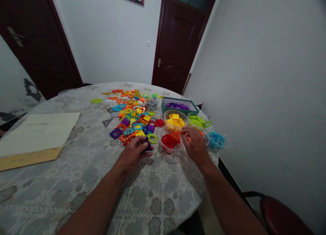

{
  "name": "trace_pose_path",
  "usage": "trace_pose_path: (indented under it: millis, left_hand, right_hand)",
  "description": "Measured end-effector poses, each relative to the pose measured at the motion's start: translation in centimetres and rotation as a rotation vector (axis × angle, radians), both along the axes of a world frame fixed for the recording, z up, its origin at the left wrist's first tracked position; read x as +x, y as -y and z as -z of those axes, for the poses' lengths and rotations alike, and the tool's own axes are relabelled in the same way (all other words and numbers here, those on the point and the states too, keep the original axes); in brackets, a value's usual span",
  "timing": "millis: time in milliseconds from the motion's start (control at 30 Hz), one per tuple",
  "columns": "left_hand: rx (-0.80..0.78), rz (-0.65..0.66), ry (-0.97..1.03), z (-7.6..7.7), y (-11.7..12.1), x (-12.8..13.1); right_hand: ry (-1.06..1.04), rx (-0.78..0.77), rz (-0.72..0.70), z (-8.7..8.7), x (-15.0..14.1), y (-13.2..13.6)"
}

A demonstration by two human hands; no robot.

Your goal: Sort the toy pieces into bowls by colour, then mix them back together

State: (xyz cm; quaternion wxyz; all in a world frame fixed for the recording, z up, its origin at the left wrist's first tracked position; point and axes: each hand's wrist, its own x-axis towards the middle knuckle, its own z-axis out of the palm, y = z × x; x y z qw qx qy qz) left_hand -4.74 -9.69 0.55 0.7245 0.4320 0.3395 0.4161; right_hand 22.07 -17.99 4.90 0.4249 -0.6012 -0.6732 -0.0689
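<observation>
My left hand (134, 153) rests on the table with its fingers closed round a purple plastic piece (148, 146), at the near edge of a pile of coloured interlocking pieces (131, 116). My right hand (195, 145) lies over a clear bowl, pinching an orange piece (187, 137). Just left of it stands a clear bowl of red pieces (170, 140). Behind are a bowl of yellow pieces (175, 120), a bowl of green pieces (199, 120) and a teal box of purple pieces (178, 105). A bowl of blue pieces (217, 139) sits to the right.
The round table has a grey patterned cloth (152, 194). A paper sheet on a brown envelope (35, 133) lies at the left. A red chair (277, 214) stands at the lower right by the white wall. Two dark doors are behind.
</observation>
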Motion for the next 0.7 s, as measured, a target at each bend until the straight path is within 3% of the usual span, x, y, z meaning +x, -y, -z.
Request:
trace_pose_path:
  millis: [267, 500, 700]
  left_hand:
    - [0.035, -0.052, -0.070, 0.0, -0.5, -0.2]
    - [0.065, -0.057, -0.080, 0.2, -0.5, -0.3]
    - [0.111, -0.050, -0.114, 0.4, -0.6, -0.3]
  right_hand:
    - [0.104, -0.003, -0.023, 2.7, 0.8, -0.9]
    - [0.176, -0.024, 0.007, 2.7, 0.4, -1.0]
    - [0.155, -0.033, 0.057, 2.0, -0.1, 1.0]
